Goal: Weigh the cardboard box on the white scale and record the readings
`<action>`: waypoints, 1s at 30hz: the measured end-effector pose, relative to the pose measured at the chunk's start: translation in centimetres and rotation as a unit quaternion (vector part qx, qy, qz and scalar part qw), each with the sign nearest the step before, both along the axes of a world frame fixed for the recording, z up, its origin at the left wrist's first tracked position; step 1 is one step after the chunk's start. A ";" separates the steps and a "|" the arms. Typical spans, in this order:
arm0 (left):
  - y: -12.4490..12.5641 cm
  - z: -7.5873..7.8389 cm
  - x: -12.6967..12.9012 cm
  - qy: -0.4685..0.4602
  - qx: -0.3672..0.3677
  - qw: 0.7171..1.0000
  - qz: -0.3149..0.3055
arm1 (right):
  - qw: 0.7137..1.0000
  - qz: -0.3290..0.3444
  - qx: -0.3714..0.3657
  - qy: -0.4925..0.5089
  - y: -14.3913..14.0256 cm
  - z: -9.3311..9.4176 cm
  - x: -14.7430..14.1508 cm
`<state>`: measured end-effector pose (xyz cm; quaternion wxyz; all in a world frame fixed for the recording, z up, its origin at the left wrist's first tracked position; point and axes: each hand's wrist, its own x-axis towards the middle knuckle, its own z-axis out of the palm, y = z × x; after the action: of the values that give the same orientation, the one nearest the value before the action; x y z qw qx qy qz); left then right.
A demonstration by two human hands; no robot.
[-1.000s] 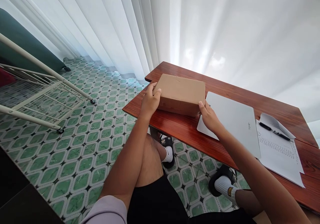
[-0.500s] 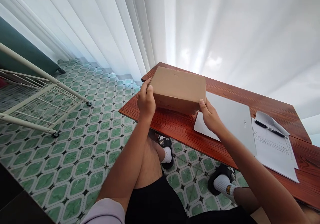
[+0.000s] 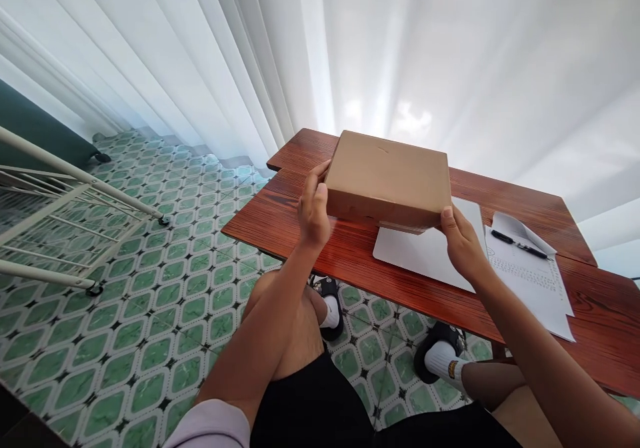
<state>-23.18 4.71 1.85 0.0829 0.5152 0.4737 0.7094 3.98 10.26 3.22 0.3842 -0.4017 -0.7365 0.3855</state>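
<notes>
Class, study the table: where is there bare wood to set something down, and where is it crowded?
Bare: left end of the table, between its corner and the laptop, partly behind the left hand; right end, beyond the papers. Crowded: the middle, where the box hides part of the laptop beside papers and pen.

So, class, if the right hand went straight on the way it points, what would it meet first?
The cardboard box, which the right hand holds at its right end; beyond that, perhaps the white curtain, though depth is unclear.
</notes>
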 end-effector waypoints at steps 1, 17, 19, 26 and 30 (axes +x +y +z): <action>0.1 -0.1 0.5 0.008 0.000 1.000 -0.008 | 1.000 -0.008 0.002 0.002 0.0 -0.1 0.7; 2.3 -0.8 7.0 0.030 -0.005 0.990 -0.137 | 0.994 -0.071 0.037 0.072 -0.1 -2.7 9.1; 2.5 -0.8 7.5 0.028 -0.009 0.989 -0.148 | 0.994 -0.072 0.048 0.068 0.0 -3.0 10.0; 3.3 -1.4 9.1 -0.020 -0.041 0.970 -0.240 | 0.989 -0.110 0.063 0.074 0.6 -4.1 12.7; 3.8 -2.0 9.6 -0.018 -0.059 0.964 -0.258 | 0.987 -0.132 0.059 0.069 0.7 -4.2 13.6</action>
<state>-13.60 8.47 -0.18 0.3024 0.6015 0.3641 0.6436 17.55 10.98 -0.99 0.5045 -0.4450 -0.6699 0.3141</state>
